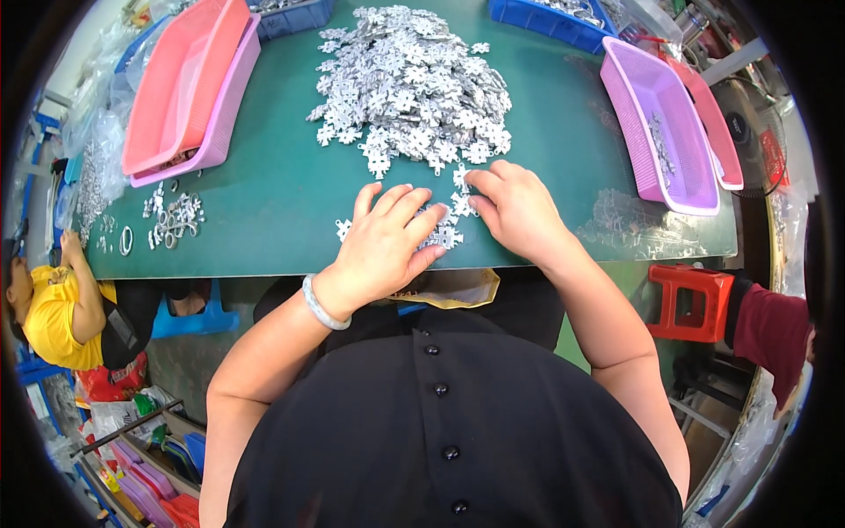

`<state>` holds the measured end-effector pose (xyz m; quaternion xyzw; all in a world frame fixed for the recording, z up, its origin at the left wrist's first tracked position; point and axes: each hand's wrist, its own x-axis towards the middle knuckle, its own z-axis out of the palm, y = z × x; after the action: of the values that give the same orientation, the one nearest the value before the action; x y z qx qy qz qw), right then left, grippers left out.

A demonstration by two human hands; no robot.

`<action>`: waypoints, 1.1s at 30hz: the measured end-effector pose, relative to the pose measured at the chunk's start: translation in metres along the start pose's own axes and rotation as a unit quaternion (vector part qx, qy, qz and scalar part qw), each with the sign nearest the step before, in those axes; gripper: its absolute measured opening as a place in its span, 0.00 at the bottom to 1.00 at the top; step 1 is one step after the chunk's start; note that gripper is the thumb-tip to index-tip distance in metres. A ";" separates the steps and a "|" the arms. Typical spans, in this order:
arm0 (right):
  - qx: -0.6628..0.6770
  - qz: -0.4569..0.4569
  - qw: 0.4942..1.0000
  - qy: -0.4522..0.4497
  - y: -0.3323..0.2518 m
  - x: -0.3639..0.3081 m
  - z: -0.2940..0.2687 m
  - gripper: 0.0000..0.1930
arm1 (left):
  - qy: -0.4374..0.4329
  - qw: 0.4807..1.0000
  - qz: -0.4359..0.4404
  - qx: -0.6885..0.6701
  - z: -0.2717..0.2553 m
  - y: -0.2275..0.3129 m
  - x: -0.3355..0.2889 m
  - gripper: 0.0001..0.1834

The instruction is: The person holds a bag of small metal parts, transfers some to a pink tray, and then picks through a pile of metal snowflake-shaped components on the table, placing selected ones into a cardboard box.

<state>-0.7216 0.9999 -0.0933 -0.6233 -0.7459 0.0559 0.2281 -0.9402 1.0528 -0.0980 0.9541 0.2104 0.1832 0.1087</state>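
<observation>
A large heap of small silver cross-shaped metal pieces (409, 84) lies on the green table (273, 167). Close to the front edge, my left hand (383, 242) rests with fingers spread over a few loose metal pieces (447, 236), partly hiding them. To its right, the thumb and forefinger of my right hand (518, 211) close at a cross-shaped metal piece (460, 176) just below the heap. Below the table edge, the opening of a yellowish bag (458, 289) shows at my lap.
Stacked pink and purple baskets (189, 97) stand at the left, beside scattered rings and small parts (176, 218). A purple basket (656, 123) with some parts sits at the right. Blue trays (554, 22) line the back. A red stool (689, 302) and a person in yellow (62, 308) flank the table.
</observation>
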 end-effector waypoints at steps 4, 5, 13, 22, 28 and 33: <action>0.044 -0.038 0.998 -0.028 -0.003 -0.003 -0.001 0.13 | 0.004 1.000 -0.005 -0.004 0.000 0.001 0.001 0.25; 0.076 -0.017 0.993 -0.085 0.000 0.002 -0.008 0.15 | 0.008 1.000 0.001 -0.004 0.000 0.001 0.001 0.25; -0.025 0.086 0.988 -0.126 -0.003 0.035 -0.006 0.19 | 0.069 0.995 -0.062 0.020 0.001 -0.002 0.022 0.19; -0.019 0.017 0.995 -0.100 -0.002 0.013 -0.007 0.12 | 0.074 0.975 -0.208 0.026 0.013 -0.012 0.058 0.15; 0.007 0.042 0.997 -0.060 -0.002 0.013 -0.002 0.09 | -0.006 0.946 -0.318 -0.067 0.001 -0.011 0.055 0.13; -0.012 0.032 0.994 -0.102 -0.004 0.008 -0.005 0.11 | -0.077 0.933 -0.339 -0.092 -0.018 -0.014 0.044 0.12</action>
<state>-0.7237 1.0058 -0.0850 -0.6403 -0.7458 0.1174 0.1414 -0.9153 1.0864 -0.0725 0.8234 0.4942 0.0796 0.2674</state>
